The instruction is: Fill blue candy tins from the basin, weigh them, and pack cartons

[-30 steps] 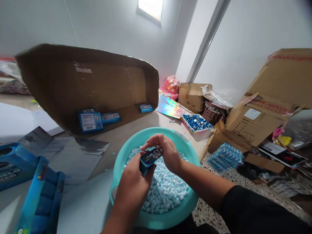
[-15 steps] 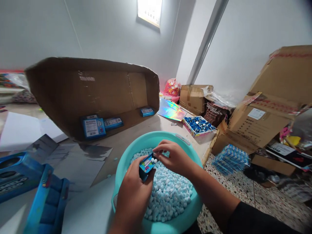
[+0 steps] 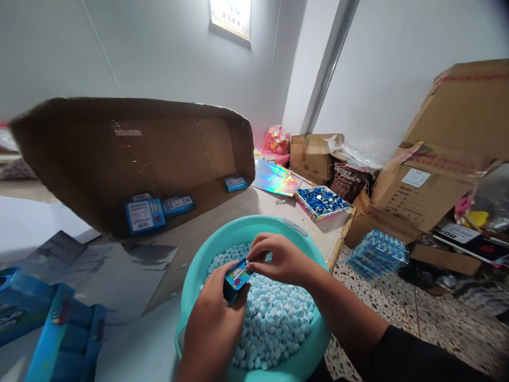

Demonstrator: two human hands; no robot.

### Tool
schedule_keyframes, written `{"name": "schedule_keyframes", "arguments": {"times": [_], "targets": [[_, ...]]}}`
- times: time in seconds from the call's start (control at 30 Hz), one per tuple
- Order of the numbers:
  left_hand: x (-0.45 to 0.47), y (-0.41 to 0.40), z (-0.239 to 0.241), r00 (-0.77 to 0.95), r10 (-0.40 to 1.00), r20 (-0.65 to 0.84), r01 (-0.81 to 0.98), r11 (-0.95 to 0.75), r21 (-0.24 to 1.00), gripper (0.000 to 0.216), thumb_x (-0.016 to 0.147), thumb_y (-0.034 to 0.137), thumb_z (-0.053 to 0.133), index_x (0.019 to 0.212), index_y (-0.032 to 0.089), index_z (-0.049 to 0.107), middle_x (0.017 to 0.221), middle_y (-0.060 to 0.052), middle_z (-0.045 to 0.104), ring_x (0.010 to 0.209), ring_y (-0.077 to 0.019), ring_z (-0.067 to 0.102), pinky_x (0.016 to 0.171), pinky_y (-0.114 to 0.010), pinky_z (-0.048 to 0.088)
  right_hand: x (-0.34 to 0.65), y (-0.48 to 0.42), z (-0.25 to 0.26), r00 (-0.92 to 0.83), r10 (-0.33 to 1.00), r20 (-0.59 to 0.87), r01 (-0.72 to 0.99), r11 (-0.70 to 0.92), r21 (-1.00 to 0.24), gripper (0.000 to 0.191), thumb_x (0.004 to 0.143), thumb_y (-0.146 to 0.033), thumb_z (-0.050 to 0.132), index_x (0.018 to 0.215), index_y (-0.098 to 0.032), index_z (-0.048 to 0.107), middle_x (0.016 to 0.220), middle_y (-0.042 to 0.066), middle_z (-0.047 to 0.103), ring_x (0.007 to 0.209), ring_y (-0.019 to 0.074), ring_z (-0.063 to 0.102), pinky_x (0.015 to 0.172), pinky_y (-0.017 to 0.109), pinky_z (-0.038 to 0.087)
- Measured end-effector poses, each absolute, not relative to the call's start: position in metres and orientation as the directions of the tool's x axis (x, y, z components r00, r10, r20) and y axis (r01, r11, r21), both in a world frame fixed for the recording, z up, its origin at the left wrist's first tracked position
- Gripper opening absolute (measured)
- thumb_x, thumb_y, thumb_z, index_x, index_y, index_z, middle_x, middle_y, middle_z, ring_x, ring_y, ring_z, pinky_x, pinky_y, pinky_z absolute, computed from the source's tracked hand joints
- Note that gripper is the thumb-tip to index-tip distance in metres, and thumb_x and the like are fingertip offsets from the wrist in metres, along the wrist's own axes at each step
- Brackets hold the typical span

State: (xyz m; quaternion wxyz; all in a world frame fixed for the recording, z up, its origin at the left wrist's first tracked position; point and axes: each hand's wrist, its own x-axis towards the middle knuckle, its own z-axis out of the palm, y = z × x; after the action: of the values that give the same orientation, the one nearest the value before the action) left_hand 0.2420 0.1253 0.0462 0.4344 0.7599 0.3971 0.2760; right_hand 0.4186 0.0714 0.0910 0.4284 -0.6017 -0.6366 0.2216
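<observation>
Left hand [image 3: 214, 302] wrapped around a small blue box [image 3: 237, 277], fingers on one side, thumb on the other: a firm hold. Right hand [image 3: 280, 259] has thumb and fingers bent in at the box's upper end; I cannot tell whether they are clamped on anything there. I have the box tilted, above a round teal tub [image 3: 234, 229]. White and pale blue pellets [image 3: 274, 323] cover the tub's bottom.

Tub sits by a pale tabletop [image 3: 254, 206], where a few loose pellets lie to its left. Beyond it I note a large carton [image 3: 167, 143] on its side, open toward me, blue packs [image 3: 145, 216] lying inside. Nearer on the left: grey sheets [image 3: 127, 278] and a blue cardboard display [image 3: 67, 339], cut off by my view. Right of the carton, a rainbow-sheen sheet [image 3: 276, 178]; just beside that, a shallow tray of shiny blue pieces [image 3: 321, 201] near the table's worn wooden edge.

Room: pale panelled walls [image 3: 159, 53], a bright sign [image 3: 231, 20] high up. Speckled floor [image 3: 385, 307] on the right, bearing a plastic-wrapped blue bundle [image 3: 376, 254]; behind it, a big open box [image 3: 425, 185] with a white label.
</observation>
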Motion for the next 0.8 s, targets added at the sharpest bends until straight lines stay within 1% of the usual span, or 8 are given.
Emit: {"name": "schedule_keyframes", "arguments": {"times": [0.1,0.2,0.3,0.4,0.47,0.53,0.67,0.8], "targets": [[0.243,0.125,0.049,0.519,0.852,0.075,0.362,-0.298,0.883,0.040,0.080,0.044,0.062,0.117,0.028,0.061,0.121,-0.005,0.065,0.115,-0.0276,0.060,0.101,-0.046,0.045,0.419,0.073,0.085,0.132,0.931,0.340,0.565,0.211,-0.798,0.006,0.080,-0.019,0.073,0.084,-0.014,0.074,0.086,0.006,0.065,0.072,0.0129,0.062,0.066,0.025,0.053],[0.244,0.125,0.052,0.510,0.858,0.061,0.366,-0.281,0.887,0.041,0.079,0.044,0.062,0.117,0.028,0.061,0.121,-0.005,0.065,0.115,-0.0278,0.060,0.102,-0.046,0.045,0.417,0.075,0.082,0.123,0.905,0.408,0.639,0.242,-0.730,0.004,0.081,-0.019,0.073,0.083,-0.016,0.075,0.093,0.007,0.064,0.080,0.0143,0.062,0.073,0.027,0.054],[0.243,0.124,0.053,0.479,0.877,0.047,0.361,-0.245,0.900,0.045,0.079,0.047,0.064,0.119,0.028,0.059,0.121,-0.006,0.066,0.113,-0.0290,0.061,0.101,-0.047,0.045,0.416,0.076,0.084,0.130,0.897,0.423,0.691,0.224,-0.687,0.013,0.086,-0.028,0.072,0.085,-0.016,0.075,0.095,0.008,0.064,0.086,0.0155,0.062,0.080,0.030,0.053],[0.241,0.123,0.054,0.440,0.896,0.052,0.332,-0.216,0.918,0.049,0.079,0.051,0.066,0.121,0.027,0.059,0.118,-0.006,0.067,0.109,-0.0291,0.063,0.099,-0.046,0.047,0.418,0.076,0.091,0.186,0.891,0.414,0.638,0.211,-0.741,0.021,0.094,-0.030,0.061,0.089,-0.016,0.075,0.095,0.008,0.065,0.090,0.0153,0.063,0.081,0.030,0.052],[0.240,0.123,0.054,0.418,0.906,0.070,0.309,-0.214,0.927,0.049,0.079,0.052,0.066,0.121,0.027,0.059,0.116,-0.006,0.067,0.107,-0.0284,0.064,0.098,-0.045,0.048,0.422,0.076,0.096,0.213,0.906,0.365,0.573,0.186,-0.798,0.022,0.094,-0.032,0.061,0.090,-0.016,0.074,0.098,0.008,0.066,0.090,0.0150,0.064,0.076,0.027,0.053],[0.239,0.123,0.054,0.411,0.908,0.083,0.290,-0.217,0.932,0.050,0.078,0.053,0.067,0.120,0.027,0.060,0.114,-0.006,0.068,0.104,-0.0279,0.066,0.097,-0.043,0.049,0.427,0.075,0.098,0.215,0.935,0.283,0.525,0.134,-0.840,0.023,0.088,-0.038,0.068,0.089,-0.016,0.074,0.097,0.007,0.067,0.086,0.0149,0.065,0.070,0.026,0.052],[0.239,0.125,0.053,0.425,0.902,0.079,0.297,-0.221,0.929,0.052,0.076,0.055,0.068,0.120,0.027,0.061,0.115,-0.006,0.069,0.105,-0.0286,0.066,0.097,-0.044,0.050,0.432,0.076,0.099,0.254,0.962,0.101,0.463,-0.029,-0.886,0.032,0.078,-0.047,0.077,0.084,-0.016,0.073,0.085,0.005,0.070,0.076,0.0143,0.065,0.065,0.025,0.050],[0.236,0.129,0.046,0.446,0.892,0.072,0.329,-0.239,0.914,0.054,0.073,0.059,0.068,0.118,0.030,0.063,0.116,-0.005,0.070,0.105,-0.0306,0.067,0.096,-0.047,0.052,0.426,0.082,0.098,0.234,0.972,-0.038,0.537,-0.162,-0.828,0.044,0.070,-0.052,0.082,0.095,-0.017,0.073,0.087,0.003,0.071,0.073,0.0142,0.063,0.063,0.024,0.049]]}}
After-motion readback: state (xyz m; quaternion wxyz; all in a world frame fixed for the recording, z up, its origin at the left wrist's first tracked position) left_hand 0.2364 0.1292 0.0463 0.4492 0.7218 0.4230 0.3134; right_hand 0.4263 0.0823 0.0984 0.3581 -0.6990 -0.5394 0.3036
